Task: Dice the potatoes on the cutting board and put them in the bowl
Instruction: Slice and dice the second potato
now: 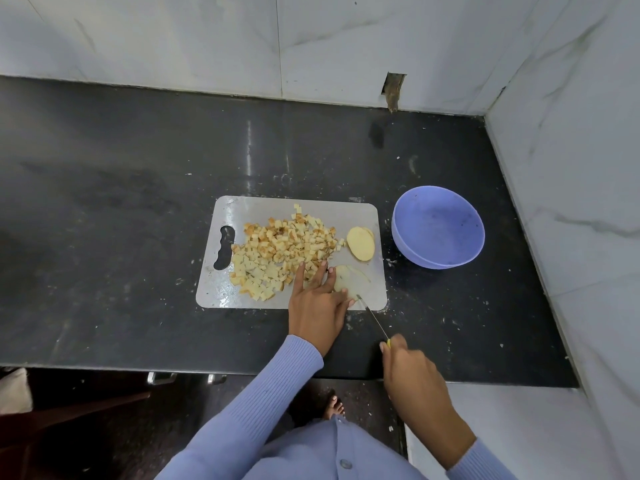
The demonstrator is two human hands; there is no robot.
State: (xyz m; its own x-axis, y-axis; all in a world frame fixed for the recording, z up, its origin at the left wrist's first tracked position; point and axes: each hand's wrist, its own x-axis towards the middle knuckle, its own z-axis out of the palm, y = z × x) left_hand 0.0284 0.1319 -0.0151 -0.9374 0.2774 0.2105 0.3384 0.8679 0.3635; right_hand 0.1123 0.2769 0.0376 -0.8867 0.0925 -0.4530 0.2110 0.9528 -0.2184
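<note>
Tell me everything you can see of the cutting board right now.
The cutting board is a flat, pale grey rectangle with rounded corners, plastic by its look, with a wavy handle slot at its left end. It lies flat on the dark counter, the bowl just off its right edge. It carries a heap of potato cubes, stacked slices, and a slice under the left hand. The knife tip rests near its front edge.

dark stone counter (138, 168) against marble-tiled walls (173, 39)
</note>
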